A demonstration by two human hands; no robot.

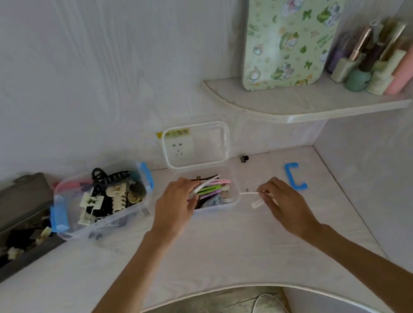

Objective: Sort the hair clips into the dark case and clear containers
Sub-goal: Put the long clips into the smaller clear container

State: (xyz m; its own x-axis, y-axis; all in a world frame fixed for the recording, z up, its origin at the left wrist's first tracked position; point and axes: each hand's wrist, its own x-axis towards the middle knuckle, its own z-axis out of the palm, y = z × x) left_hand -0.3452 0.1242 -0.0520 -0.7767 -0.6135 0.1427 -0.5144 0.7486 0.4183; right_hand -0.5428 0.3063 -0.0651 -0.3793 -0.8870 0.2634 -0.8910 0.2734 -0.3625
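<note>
Your left hand [177, 203] grips slim pale clips [205, 185] over the small clear hinged box [232, 179]. Your right hand's fingers [265, 192] pinch a white clip [249, 193] on the desk [213, 251]. Next, likely drop both in.

Both hands apparently pinch clips [205, 187].

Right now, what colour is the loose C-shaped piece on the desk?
Blue; the C-shaped piece shows best in the head view.

Pale wood-grain desk [214, 256] is carrying, left to right: open dark case [11, 226], large clear bin [105, 199] with blue latches, small clear hinged box [212, 190], white clip pieces [256, 203], loose blue latch [294, 177]. Small black claw clip [244, 158] is sitting by the back wall.
</note>
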